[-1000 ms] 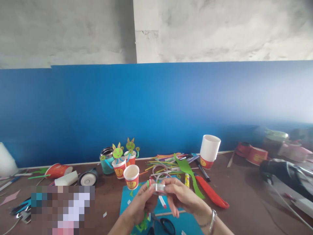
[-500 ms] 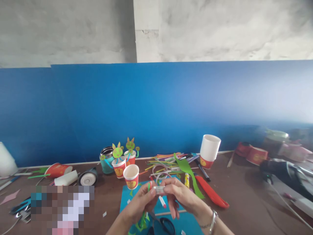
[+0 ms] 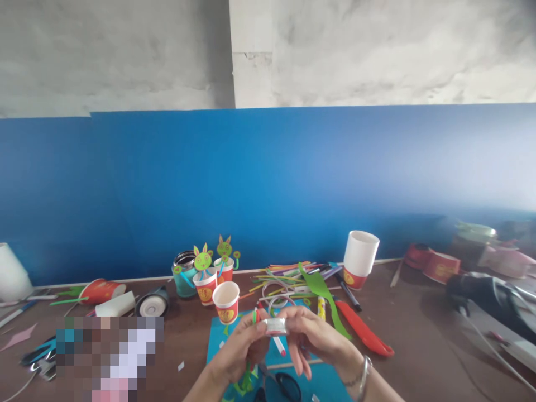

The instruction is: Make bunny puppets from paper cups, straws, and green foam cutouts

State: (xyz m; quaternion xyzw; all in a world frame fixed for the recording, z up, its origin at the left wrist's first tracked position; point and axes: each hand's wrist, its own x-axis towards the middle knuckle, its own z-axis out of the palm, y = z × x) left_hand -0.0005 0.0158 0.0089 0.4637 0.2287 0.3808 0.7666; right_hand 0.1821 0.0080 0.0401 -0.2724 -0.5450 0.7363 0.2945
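In the head view my left hand [image 3: 245, 341] and my right hand [image 3: 312, 334] meet over the blue mat [image 3: 215, 335]. Between their thumbs and fingers they pinch a small whitish tape roll [image 3: 275, 326], seen edge-on. A thin green strip [image 3: 255, 317] also pokes up from the fingers of my left hand. Beneath the hands lie dark-handled scissors [image 3: 288, 386], green paper scraps [image 3: 243, 386] and a white marker with a pink tip [image 3: 280, 346], partly hidden. A red and white paper cup [image 3: 226, 302] stands just beyond my left hand.
Two cups with green animal faces [image 3: 204, 260] stand by a teal flask [image 3: 183, 283]. Behind my right hand are coloured sticks [image 3: 268, 277], a green sheet [image 3: 320, 287], a red pouch [image 3: 364, 332] and stacked cups [image 3: 360, 254]. A blue partition [image 3: 268, 184] backs the table.
My right hand has shifted slightly right, and more of the tape roll shows between my fingers. The items on the table stay where they were.
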